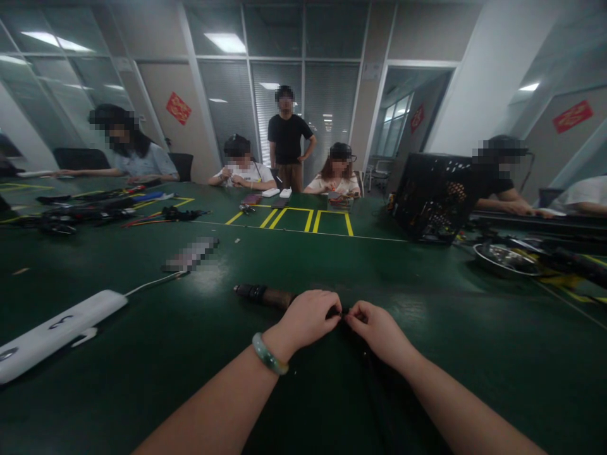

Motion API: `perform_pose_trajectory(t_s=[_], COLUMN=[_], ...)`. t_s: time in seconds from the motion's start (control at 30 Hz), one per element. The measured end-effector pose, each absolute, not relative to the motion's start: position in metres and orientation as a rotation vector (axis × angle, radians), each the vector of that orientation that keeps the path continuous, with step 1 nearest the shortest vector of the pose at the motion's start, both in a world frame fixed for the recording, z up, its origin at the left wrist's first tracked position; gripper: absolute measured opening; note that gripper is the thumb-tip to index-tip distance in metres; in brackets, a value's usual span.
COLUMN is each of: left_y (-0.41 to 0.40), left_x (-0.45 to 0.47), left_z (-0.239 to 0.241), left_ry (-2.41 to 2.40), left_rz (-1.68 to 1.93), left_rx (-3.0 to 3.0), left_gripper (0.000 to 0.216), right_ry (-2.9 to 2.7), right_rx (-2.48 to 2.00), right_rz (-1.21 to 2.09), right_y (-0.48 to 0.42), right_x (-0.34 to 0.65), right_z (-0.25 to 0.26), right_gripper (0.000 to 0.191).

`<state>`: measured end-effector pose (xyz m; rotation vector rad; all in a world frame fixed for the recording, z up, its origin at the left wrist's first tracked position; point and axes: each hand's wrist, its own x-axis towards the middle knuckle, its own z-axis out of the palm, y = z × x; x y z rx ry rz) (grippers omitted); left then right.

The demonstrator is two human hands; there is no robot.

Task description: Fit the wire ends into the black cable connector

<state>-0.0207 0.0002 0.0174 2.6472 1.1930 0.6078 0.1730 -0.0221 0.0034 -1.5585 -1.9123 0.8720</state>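
Note:
A dark rod-like piece with a brown grip section and a narrow black tip lies on the green table in front of me. My left hand, with a green bangle at its wrist, is closed over the right end of this rod. Close beside it, my right hand is pinched, its fingertips almost meeting those of my left. Something small and dark shows between the two hands, too dim to name. Below my right hand a long dark strip runs toward me, hard to tell from the table.
At left lie a white power strip and a blurred-out phone on a white cable. Dark tools and wires lie farther back. At right stand a black computer case and a metal bowl. Several people sit around the table; one stands.

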Motion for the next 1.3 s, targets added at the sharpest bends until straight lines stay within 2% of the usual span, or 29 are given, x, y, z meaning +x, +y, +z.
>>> perform_pose_trajectory(t_s=[0.73,1.3], left_y=[0.0019,0.0021], left_x=[-0.0187,-0.0201], left_z=[0.0147,0.0147], left_ry=[1.206,1.191], left_rz=[0.633,0.669], left_rx=[2.639,2.592], left_gripper=[0.012,0.009], right_ry=[-1.931,-1.953], right_rx=[-1.537,-1.531], right_rz=[0.757,0.789], right_y=[-0.0161,-0.0198], right_x=[0.1734,0.1758], right_z=[-0.0035,0.0024], right_gripper=[0.013,0.012])
